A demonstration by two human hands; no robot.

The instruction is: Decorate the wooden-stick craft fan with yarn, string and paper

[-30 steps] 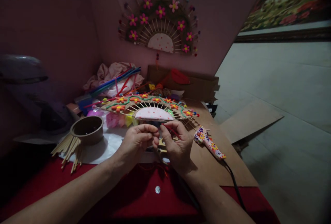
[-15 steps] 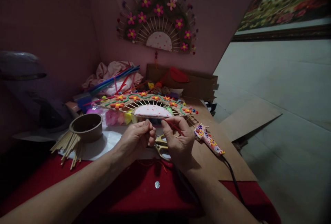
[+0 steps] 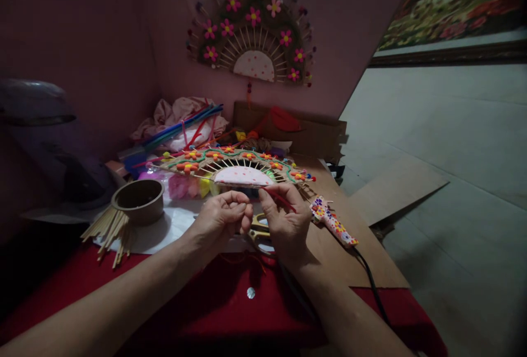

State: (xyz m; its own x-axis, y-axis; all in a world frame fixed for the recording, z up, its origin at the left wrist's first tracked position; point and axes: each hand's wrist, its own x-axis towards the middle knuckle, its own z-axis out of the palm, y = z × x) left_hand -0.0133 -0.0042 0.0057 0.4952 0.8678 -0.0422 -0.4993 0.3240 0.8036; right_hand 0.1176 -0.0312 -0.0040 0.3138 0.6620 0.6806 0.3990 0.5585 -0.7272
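My right hand (image 3: 289, 222) is closed, with a thin red strand (image 3: 285, 201), perhaps a pipe cleaner, between thumb and fingers. Close beside it, my left hand (image 3: 225, 218) is pinched shut; whatever its fingertips hold is too small to make out. Gold-handled scissors (image 3: 260, 236) lie between and below the hands, partly covered. Just beyond the hands is a half-round decorative fan (image 3: 242, 176) with thin sticks, orange flowers, a green wavy trim and a white dotted centre. To the right, a flower-patterned glue gun (image 3: 332, 221) with a black cord rests on cardboard.
A brown bowl (image 3: 142, 203) stands at left beside a bundle of wooden sticks (image 3: 107, 232). Pipe cleaners (image 3: 181, 129) and cloth are heaped behind. A similar fan (image 3: 253, 33) hangs on the wall. A small silvery disc (image 3: 251, 293) lies on the red tablecloth (image 3: 214, 307).
My left hand has shifted slightly right, its thumb now lower against the fingers. The right hand stays nearly in place, keeping the red strand.
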